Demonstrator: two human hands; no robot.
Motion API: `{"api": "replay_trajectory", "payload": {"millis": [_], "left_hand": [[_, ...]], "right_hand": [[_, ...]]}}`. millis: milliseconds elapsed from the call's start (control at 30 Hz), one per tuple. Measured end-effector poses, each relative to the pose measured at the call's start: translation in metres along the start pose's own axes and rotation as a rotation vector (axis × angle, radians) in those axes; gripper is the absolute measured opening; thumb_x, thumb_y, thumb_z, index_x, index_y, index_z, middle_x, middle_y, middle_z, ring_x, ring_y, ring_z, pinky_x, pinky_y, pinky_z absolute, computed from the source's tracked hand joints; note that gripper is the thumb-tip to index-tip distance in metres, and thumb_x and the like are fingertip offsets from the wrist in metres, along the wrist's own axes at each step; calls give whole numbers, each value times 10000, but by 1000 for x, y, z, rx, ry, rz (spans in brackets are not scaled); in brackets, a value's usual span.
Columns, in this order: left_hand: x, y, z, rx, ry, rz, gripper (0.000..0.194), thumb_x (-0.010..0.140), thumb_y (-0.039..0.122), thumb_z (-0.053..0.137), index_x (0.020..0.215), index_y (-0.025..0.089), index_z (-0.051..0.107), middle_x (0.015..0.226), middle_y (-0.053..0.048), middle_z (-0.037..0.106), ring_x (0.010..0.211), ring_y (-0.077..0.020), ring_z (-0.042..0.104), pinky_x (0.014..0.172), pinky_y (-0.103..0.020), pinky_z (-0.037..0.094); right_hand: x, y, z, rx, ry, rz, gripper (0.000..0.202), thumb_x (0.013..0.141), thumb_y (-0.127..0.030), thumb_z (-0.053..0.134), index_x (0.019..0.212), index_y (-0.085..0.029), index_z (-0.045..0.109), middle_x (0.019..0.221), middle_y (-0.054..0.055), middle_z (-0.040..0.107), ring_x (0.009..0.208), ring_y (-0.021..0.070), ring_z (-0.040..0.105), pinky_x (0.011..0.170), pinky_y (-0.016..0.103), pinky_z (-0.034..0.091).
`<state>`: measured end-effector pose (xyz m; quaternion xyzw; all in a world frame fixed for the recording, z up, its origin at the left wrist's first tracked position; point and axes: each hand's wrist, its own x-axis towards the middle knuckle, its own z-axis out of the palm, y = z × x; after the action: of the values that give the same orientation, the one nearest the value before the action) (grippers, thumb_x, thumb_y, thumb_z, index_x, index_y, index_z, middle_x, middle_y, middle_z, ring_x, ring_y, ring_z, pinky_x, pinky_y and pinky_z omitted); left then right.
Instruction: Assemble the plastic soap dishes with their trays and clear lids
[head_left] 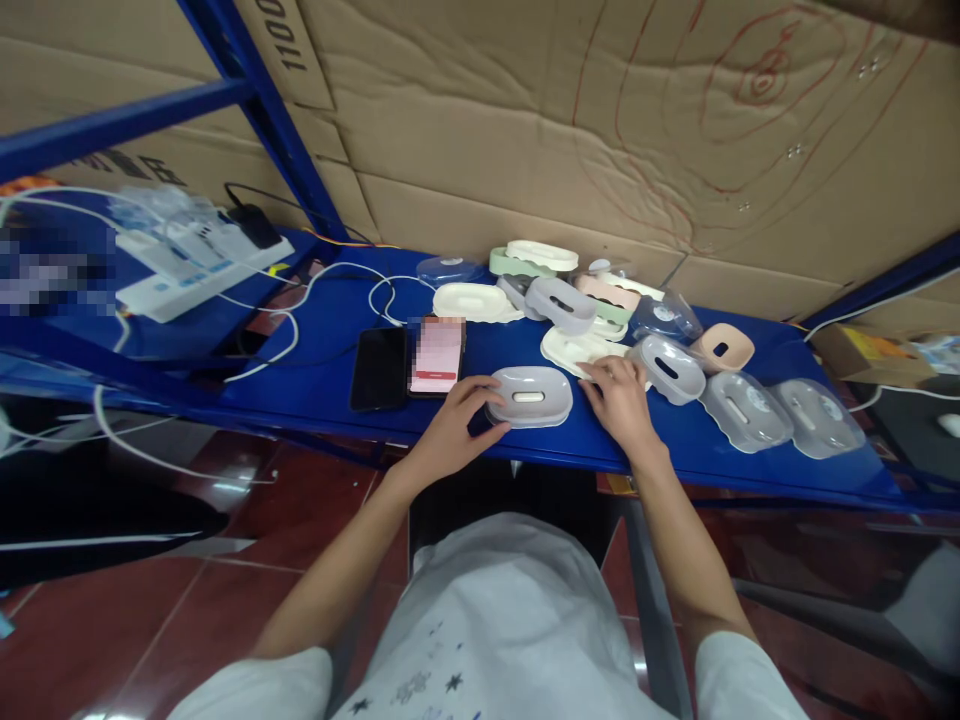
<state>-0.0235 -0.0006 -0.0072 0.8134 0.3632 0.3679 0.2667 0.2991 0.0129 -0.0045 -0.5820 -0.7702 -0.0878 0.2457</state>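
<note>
- The pale grey, oval, shallow plastic dish [553,397] appears to lie on the blue table [319,370], near its front edge, before the person.
- The left hand [466,418] holds the left end of this dish, with thumb and fingers set apart around it.
- The right hand [619,402] has bent fingers at the cream, wavy-edged plastic piece [561,350]; whether they pinch it, I cannot tell.
- The present step, I judge, is handling these two pieces together.
- Lifting the dish would call for a firmer rim grip.
</note>
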Motion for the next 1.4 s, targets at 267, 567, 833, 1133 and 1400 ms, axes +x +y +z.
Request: {"api": "replay_trajectory", "payload": {"millis": [267,567,833,1133,1400], "left_hand": [[-2,-4,5,29,62,11,191,927,266,824,1029,225,667,1334,-84,592,1301,-257,611,1196,-456,488],[-3,-1,13,133,191,-10,152,971,237,726,1067,219,609,1385,-118,548,1376,-280,579,1196,-472,499],[-2,-5,22,199,244,-5,107,1038,250,658,1120,224,594,1433,-139,582,1485,-297,543,1229,-482,500],[20,8,26,299,103,114,395,1087,262,566,1478,204,550,1735,-192,350,1666,-383,255,1302,-638,365],[4,24,35,356,-168,290,240,1101,225,540,1246,216,730,1266,-100,751,1300,-290,639,1117,-502,524]], "right_hand": [[-27,-5,-7,154,103,-15,310,1090,-372,552,1291,-238,746,1250,120,715,1224,283,667,1070,468,530],[-29,-14,-10,72,132,-33,215,1043,-290,608,1202,-241,745,1245,91,731,1236,279,659,1054,470,461],[-55,-23,-21,16,61,-28,71,1001,-241,611,975,-217,672,1181,117,699,1195,283,660,1070,497,447],[-44,-33,-39,318,25,-58,187,1068,-311,544,1118,-275,721,1231,92,754,1259,281,688,1110,505,528],[79,3,4,90,-16,-21,579,1083,-494,511,1552,-156,533,1512,199,630,1434,357,557,1226,599,386]]}}
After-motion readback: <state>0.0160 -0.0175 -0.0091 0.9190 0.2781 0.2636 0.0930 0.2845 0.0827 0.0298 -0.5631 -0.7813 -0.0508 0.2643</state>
